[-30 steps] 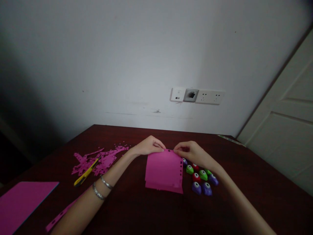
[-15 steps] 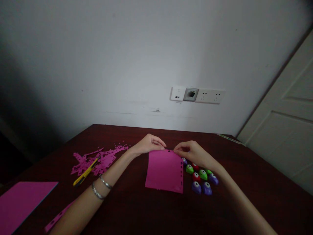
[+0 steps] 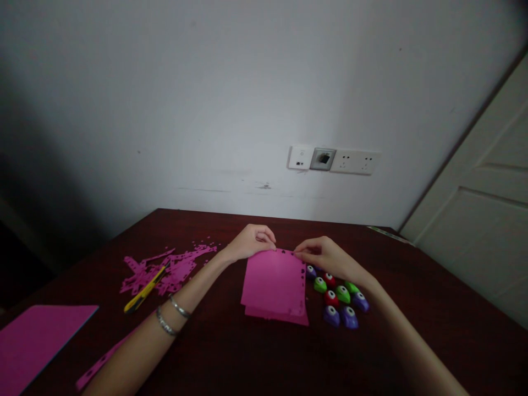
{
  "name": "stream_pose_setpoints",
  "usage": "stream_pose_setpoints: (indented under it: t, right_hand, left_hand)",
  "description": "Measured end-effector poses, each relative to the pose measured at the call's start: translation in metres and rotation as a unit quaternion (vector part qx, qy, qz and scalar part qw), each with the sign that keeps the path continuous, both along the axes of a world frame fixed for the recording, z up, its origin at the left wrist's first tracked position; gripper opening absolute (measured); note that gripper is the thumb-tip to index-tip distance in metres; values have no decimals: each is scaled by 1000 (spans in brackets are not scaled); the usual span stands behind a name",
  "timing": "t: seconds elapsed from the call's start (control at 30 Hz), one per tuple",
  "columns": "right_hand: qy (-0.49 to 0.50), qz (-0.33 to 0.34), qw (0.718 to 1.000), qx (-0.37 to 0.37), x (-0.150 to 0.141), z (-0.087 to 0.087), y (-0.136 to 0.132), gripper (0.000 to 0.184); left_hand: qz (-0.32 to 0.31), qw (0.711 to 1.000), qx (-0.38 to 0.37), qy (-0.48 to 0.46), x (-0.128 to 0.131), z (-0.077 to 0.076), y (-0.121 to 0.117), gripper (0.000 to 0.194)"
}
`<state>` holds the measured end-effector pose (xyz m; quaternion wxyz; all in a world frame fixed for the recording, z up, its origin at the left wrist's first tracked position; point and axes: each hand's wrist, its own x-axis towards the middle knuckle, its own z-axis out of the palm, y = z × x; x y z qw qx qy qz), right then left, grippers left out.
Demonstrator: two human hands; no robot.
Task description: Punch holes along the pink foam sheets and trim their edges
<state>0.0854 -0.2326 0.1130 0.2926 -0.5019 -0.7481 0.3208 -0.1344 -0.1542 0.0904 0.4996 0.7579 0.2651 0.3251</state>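
Observation:
A small stack of pink paper sheets (image 3: 274, 286) with punched holes along the right and top edges lies on the dark red table (image 3: 256, 357). My left hand (image 3: 249, 242) pinches the top left corner of the upper sheet. My right hand (image 3: 324, 256) pinches its top right corner. The upper sheet sits lifted and slightly askew over the ones beneath. Both hands have their fingers closed on the paper. Two bracelets (image 3: 173, 314) circle my left wrist.
Several small craft punches (image 3: 338, 301), green, red and purple, lie right of the paper. Pink paper scraps (image 3: 169, 267) and a yellow utility knife (image 3: 144, 291) lie at left. A large pink sheet (image 3: 37, 341) and a punched strip (image 3: 101, 363) sit near the front left. Wall sockets (image 3: 332, 160) are behind.
The top pink sheet has been lifted and shifted slightly left, so the sheets beneath show at its lower edge. Both hands stay at its top corners.

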Motion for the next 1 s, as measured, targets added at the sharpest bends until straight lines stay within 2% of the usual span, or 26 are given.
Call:
stream_pose_setpoints:
  t: [0.23, 0.47, 0.7, 1.0]
  right_hand:
    - [-2, -19, 1000, 15, 10, -8, 11, 22]
    - [28, -26, 999, 21, 21, -13, 20, 25]
    - [19, -11, 1000, 19, 28, -19, 25, 28]
    - [24, -78, 997, 17, 41, -15, 24, 28]
  left_hand:
    - [-37, 998, -27, 38, -14, -2, 12, 39]
    - [-43, 989, -60, 130, -36, 5, 20, 26]
    - [-33, 990, -91, 108, -37, 1, 22, 25]
    - [-15, 989, -114, 88, -43, -11, 32, 25]
